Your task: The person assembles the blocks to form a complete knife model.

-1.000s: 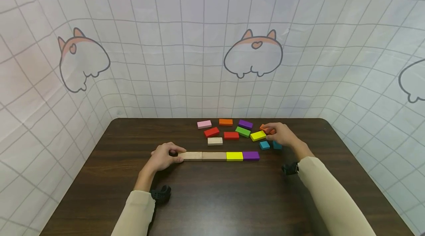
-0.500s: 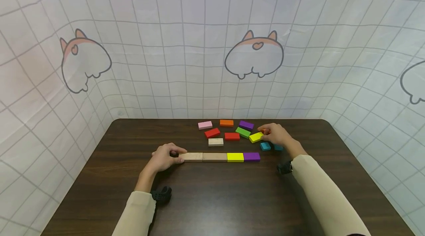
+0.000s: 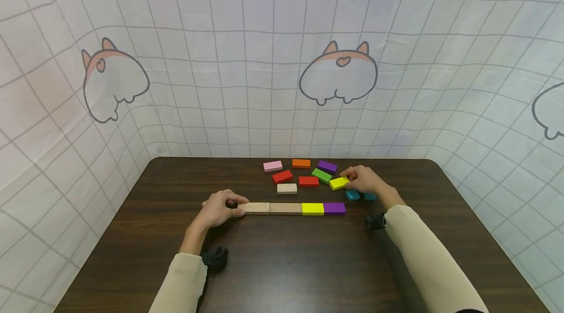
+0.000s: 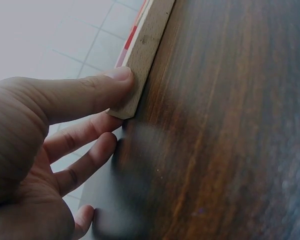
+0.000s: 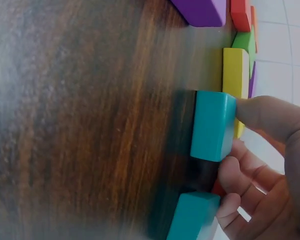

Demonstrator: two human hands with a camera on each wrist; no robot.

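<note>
My left hand [image 3: 219, 209] grips the left end of a plain wooden block [image 3: 255, 208]. In the left wrist view its thumb lies against the block's side [image 4: 145, 47], with the index finger behind the end. That block starts a straight row: a second wooden block [image 3: 285, 208], a yellow block [image 3: 312, 209] and a purple block [image 3: 334, 208]. At the back right, my right hand [image 3: 366, 180] pinches the right end of a loose yellow block [image 3: 338, 183]. Teal blocks [image 5: 210, 125] [image 3: 369, 196] lie just in front of it. An orange-red block [image 5: 218, 188] is mostly hidden behind the fingers.
Loose blocks lie behind the row: pink [image 3: 272, 166], orange [image 3: 301, 163], purple [image 3: 328, 166], green [image 3: 322, 175], two red [image 3: 282, 176] [image 3: 308, 181] and a pale one [image 3: 287, 189]. The dark table [image 3: 282, 264] ends at a white grid-patterned curtain [image 3: 220, 107].
My right hand has moved left from beside the orange block to the loose yellow block, which has shifted slightly left and toward me. The left hand stays at the row's end.
</note>
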